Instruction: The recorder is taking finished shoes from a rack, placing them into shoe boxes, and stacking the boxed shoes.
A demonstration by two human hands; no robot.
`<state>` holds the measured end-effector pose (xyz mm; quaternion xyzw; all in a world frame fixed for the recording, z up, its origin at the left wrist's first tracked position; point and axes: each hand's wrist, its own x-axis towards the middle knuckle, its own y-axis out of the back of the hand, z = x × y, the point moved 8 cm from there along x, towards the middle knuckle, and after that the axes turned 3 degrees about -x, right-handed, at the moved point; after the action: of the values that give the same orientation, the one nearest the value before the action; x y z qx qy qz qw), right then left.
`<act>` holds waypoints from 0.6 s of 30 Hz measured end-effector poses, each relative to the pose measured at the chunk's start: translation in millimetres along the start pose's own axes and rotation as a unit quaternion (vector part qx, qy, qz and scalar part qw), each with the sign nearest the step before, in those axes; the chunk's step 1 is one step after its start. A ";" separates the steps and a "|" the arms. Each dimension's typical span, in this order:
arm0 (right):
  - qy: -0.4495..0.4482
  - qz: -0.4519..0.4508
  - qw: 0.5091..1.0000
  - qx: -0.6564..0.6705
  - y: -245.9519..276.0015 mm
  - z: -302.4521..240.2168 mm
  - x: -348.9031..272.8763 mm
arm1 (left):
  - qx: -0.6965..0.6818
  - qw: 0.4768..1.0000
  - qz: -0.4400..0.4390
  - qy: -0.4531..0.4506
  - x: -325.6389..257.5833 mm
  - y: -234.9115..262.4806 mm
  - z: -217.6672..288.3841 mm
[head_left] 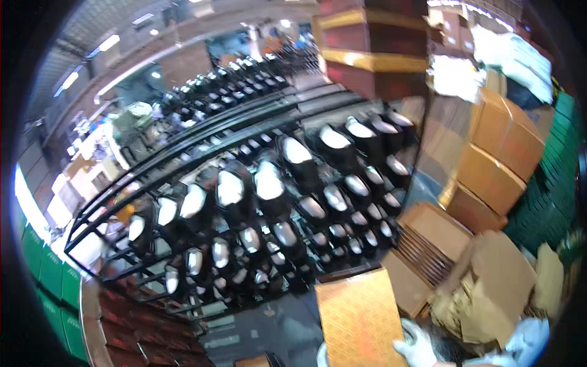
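An orange-yellow box [356, 318] with a patterned face is at the lower middle, close to me. My right hand [418, 346], in a white glove, grips its right side. At the box's lower left edge a little of my left hand [322, 355] shows, also in white; most of it is hidden behind the box. Beyond the box stands a black metal rack [211, 139] with shiny black shoes [269, 183] on several levels.
Open brown cartons [437, 232] and crumpled brown paper [471, 300] lie to the right, below stacked cartons [498, 165]. Green crates [544, 189] stand at the far right. Dark red boxes [122, 321] and green boxes [52, 275] are stacked at left. A tall taped stack [373, 61] rises behind the rack.
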<state>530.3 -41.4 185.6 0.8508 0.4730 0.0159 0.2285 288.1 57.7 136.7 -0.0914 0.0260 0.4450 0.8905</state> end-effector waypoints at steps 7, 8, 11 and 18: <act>-0.042 -0.017 0.997 -0.061 7.7 28.0 11.9 | 0.046 0.998 0.040 0.015 7.7 -1.0 -24.3; -0.120 -0.069 0.987 -0.082 4.4 32.5 17.4 | 0.050 0.997 0.055 0.015 7.6 2.1 -24.7; -0.063 -0.100 0.993 -0.016 1.6 56.4 17.5 | 0.069 0.995 0.070 0.015 10.2 1.8 -31.1; -0.046 0.002 0.999 0.022 10.2 79.3 7.2 | 0.137 0.983 0.116 -0.031 20.9 -1.4 -19.6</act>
<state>561.7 -69.8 117.3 0.8565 0.4602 -0.0328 0.2315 302.5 69.7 115.0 0.0486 0.0694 0.5399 0.8375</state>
